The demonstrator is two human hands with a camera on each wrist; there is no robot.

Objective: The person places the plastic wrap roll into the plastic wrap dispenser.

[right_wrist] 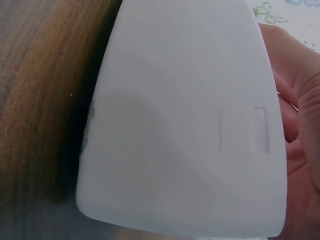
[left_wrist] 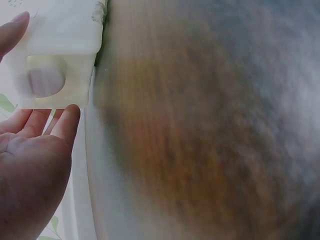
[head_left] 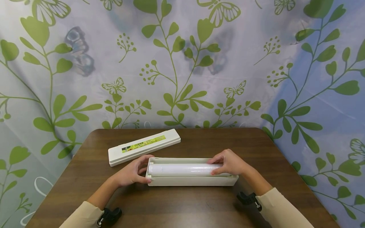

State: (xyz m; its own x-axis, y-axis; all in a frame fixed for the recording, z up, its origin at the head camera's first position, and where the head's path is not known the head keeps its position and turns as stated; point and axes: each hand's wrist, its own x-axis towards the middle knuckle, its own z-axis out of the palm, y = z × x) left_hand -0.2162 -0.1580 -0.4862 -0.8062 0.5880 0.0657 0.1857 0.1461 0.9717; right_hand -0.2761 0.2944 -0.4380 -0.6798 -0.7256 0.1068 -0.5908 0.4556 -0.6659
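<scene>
A long off-white box (head_left: 194, 181) lies lidless near the middle of the wooden table, with a white roll of plastic wrap (head_left: 176, 170) lengthwise inside. My left hand (head_left: 131, 171) grips the box's left end, thumb at the front and fingers round the back. In the left wrist view, the same hand (left_wrist: 37, 170) spans that end of the box (left_wrist: 60, 25). At the right end, my right hand (head_left: 229, 163) reaches over the rim and pinches the roll between thumb and fingers. The box wall (right_wrist: 175, 130) hides the right fingertips in the right wrist view.
Behind and left of the box lies its off-white lid (head_left: 171, 137), set at a slant, with a green-yellow label. The brown table (head_left: 185, 205) ends at a leaf-and-butterfly patterned curtain (head_left: 182, 79). Black wrist straps (head_left: 111, 216) sit below both hands.
</scene>
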